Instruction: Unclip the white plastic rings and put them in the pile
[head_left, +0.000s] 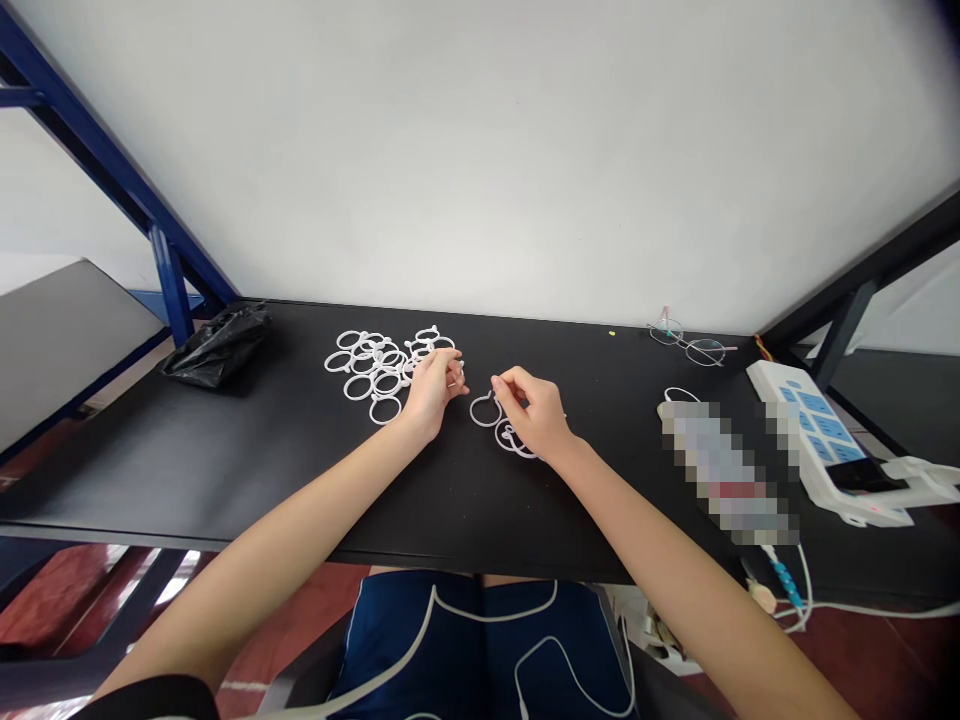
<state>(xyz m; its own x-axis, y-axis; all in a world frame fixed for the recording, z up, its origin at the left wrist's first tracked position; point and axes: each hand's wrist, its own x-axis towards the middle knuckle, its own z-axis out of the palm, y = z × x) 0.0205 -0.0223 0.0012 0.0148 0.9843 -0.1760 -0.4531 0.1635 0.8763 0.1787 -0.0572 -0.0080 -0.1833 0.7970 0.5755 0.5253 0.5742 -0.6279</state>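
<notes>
Several white curtain rings, each with a small knob or eyelet, lie in an overlapping pile (373, 362) on the black table, left of centre. At the right edge of this pile is my left hand (435, 385), its fingers loosely curled and a little apart, with no ring plainly in them. My right hand (534, 408) is closed in a pinch at the eyelet end of one white ring (485, 410), which hangs at or rests on the table. Under that hand lie a few more white rings (510, 440), partly hidden by the palm and fingers.
A crumpled black plastic bag (219, 345) lies at the back left of the black table (247, 450). Glasses (705, 350), a blurred-out device (724, 470) with cables and a white power strip (821, 430) are on the right. A white wall (487, 180) stands behind.
</notes>
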